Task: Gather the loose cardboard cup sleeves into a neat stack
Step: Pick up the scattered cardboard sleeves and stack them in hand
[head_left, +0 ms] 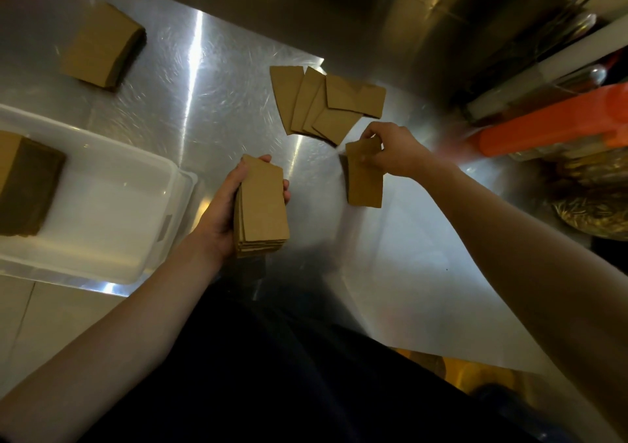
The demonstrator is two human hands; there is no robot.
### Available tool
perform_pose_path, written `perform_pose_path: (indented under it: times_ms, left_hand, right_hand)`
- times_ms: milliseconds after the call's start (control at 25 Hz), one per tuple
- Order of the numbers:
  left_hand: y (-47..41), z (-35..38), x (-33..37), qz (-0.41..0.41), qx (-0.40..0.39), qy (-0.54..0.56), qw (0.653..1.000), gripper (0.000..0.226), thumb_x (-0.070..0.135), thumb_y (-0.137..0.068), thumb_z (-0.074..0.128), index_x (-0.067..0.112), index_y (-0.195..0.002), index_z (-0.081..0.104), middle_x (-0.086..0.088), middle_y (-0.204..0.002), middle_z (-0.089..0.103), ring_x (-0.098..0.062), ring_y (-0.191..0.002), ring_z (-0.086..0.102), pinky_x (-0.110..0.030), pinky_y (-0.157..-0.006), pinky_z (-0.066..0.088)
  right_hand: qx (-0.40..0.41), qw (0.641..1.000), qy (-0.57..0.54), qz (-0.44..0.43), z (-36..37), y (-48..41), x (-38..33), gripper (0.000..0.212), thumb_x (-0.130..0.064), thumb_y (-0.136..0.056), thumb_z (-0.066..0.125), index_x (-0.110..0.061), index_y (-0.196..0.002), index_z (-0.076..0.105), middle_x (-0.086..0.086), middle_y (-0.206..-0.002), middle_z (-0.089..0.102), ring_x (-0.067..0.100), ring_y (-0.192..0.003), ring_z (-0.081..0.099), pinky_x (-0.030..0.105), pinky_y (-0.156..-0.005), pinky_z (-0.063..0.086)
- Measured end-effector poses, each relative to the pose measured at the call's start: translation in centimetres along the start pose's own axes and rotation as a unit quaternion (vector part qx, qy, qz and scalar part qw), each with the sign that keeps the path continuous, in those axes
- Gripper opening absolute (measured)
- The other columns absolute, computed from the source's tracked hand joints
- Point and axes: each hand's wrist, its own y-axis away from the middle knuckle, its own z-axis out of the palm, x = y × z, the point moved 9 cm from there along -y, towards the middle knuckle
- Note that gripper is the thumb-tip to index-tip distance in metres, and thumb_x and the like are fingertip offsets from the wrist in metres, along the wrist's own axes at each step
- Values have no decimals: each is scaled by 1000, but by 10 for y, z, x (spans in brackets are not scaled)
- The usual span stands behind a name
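**Steel counter, sleeves in both hands**

Brushed steel counter (210,102) fills the scene under hard glare, with a steel wall behind it and pale floor tile at the lower left. At the far left of the counter lies a squared stack (102,45) of brown sleeves, its long axis running on a slant away from the person. Nearer, at the left edge, a white plastic bin (112,211) holds a second stack (23,184) against its left side.

The left hand (221,211) grips a thick held stack (263,204) just above the counter's middle, with the thumb on its left edge and the fingertips curled over the far and right edges. Its long axis points away from the person, and the near end shows the layered edges. Beyond it, loose sleeves (306,102) lie fanned and overlapping on the counter, most of them lengthwise away from the person and one set crosswise on top.

The right hand (390,153) pinches a sleeve (365,181) by its far end, just near of the fan, with the long axis running back toward the person. Whether it holds one or several cannot be told. An orange bar (550,126) and blurred clutter sit at the right edge.
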Motion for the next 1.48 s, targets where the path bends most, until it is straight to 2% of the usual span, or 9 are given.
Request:
perform_pose_path:
  times_ms: [320,520,640,720,840,1000,1120,1320,1480]
  left_hand:
    - [0,-2,1,1,2,4,1000,37,49,-97,49,29,-126,57,-15,-117,62,-24,-100,65,-37,-84,58]
    - [-2,-5,3,3,10,3,1000,37,50,-97,50,29,-127,58,-15,-117,62,-25,-100,65,-38,-82,58]
    - [-2,-6,4,8,12,3,1000,38,49,-96,53,29,-126,58,-15,-117,63,-25,-99,66,-38,-82,58]
    - [-1,-6,4,6,13,2,1000,38,49,-95,54,29,-127,58,-15,-117,63,-25,-99,66,-38,-81,58]
    - [0,-6,3,4,10,6,1000,40,49,-94,55,28,-128,58,-15,-116,64,-26,-99,66,-39,-83,58]
    - [1,-7,5,9,10,-3,1000,41,49,-93,56,27,-128,57,-16,-114,65,-26,-97,67,-39,-82,59]
    - [-1,-6,4,7,9,-3,1000,43,48,-92,58,27,-129,57,-16,-114,66,-26,-98,68,-41,-84,59]
    - [-1,-4,3,3,6,-9,1000,42,48,-93,58,27,-130,58,-17,-112,68,-27,-98,69,-41,-79,60]
    - [-1,-7,7,10,10,-3,1000,41,48,-93,57,27,-129,58,-18,-113,67,-27,-97,69,-40,-77,60]
  right_hand:
    - [-34,984,-174,2,-36,0,-11,49,-9,-90,64,-25,-133,49,4,-130,47,24,-107,53,20,-60,55]
    - [133,991,-10,-28,-70,-2,-23,40,-14,-82,72,-20,-115,49,5,-101,58,20,-82,61,21,-59,49]
    - [158,981,97,-62,-60,1,-37,26,-15,-79,68,-20,-96,48,6,-92,56,21,-77,56,26,-60,46]
    - [141,979,133,-69,-41,0,-39,20,-19,-82,63,-20,-90,45,5,-91,51,19,-76,49,22,-56,34]
    - [114,989,87,-37,-22,-2,-28,20,-22,-89,59,-18,-99,42,9,-93,58,20,-76,55,26,-59,41]
    - [49,996,18,-73,-19,1,-28,39,-31,-93,59,-17,-122,39,6,-110,53,20,-89,58,24,-69,44]
    - [-58,993,75,-69,-17,2,-29,57,-52,-87,60,-20,-130,40,2,-117,38,17,-94,50,28,-79,43]
    - [-94,967,205,-116,-33,-11,-41,30,-21,-93,60,-11,-120,52,13,-117,54,23,-98,52,35,-87,46]
    - [-78,936,302,-163,-55,-37,-67,30,-20,-90,62,-14,-118,52,12,-116,54,31,-105,54,40,-88,46]
